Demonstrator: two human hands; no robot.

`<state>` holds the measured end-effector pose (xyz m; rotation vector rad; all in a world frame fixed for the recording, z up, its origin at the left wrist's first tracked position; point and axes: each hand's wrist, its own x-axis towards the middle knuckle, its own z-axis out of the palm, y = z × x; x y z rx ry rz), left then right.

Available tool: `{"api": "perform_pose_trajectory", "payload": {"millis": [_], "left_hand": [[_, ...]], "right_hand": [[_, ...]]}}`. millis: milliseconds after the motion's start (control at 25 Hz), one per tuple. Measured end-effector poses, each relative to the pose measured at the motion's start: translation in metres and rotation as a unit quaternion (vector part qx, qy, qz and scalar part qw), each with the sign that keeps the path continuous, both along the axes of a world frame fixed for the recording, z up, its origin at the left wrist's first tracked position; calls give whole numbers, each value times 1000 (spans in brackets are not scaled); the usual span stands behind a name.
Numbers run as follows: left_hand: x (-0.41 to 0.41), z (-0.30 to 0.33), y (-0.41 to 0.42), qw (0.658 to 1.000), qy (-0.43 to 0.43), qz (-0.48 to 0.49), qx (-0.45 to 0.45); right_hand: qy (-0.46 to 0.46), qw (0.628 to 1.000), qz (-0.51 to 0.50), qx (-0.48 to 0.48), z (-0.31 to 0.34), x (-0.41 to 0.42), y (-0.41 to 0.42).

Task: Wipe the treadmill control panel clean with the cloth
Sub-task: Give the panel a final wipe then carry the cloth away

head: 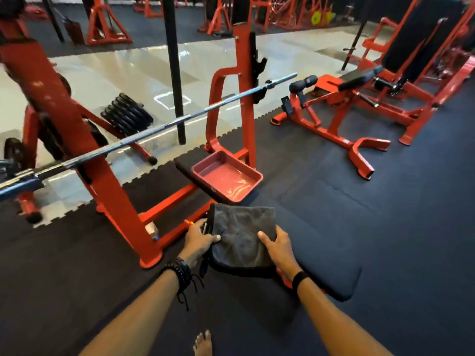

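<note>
— Where is the cloth from where you sit?

— I see the folded dark grey cloth [241, 235] lying on the black padded desk [329, 268] of the red steel barbell rack [113, 191], near the desk's close end. Both hands are on it.

— How are they set?

— The left hand [199, 240] grips the cloth's left edge, thumb laid over the top and fingers curled at the side. The right hand [279, 246] holds the right edge, thumb on top, fingers wrapped round the far side (I cannot see their tips).

— Anything else on the desk?

— A shallow red plastic tray [227, 176] sits at its far end, just beyond the cloth. A long steel barbell [159, 127] rests across the rack above. I see no treadmill panel from here.
</note>
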<state>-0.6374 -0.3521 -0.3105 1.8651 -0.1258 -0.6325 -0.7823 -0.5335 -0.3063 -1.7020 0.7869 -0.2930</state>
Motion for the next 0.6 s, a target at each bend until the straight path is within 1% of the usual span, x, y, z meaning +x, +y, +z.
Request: {"api": "perform_pose_trajectory", "payload": {"millis": [40,200,360,440,520,600], "left_hand": [[19,-3,-13,1000,-14,-4,11],[73,5,-57,998,-24,-19,48],[139,-17,-110,996,-25,-27,78],[178,-22,-142,995,-25,-20,91],[215,-28,-169,993,-36,-23,108],[258,-52,-195,990,-47,-32,127]], "right_hand": [[11,1000,-11,2,-2,17,-11],[30,999,-42,7,-9,70,-41],[63,997,-31,13,-39,135,-91],[59,998,-28,23,-53,178,-126],[68,997,-26,31,-56,217,-153],[82,995,-27,50,-56,252,-180]]}}
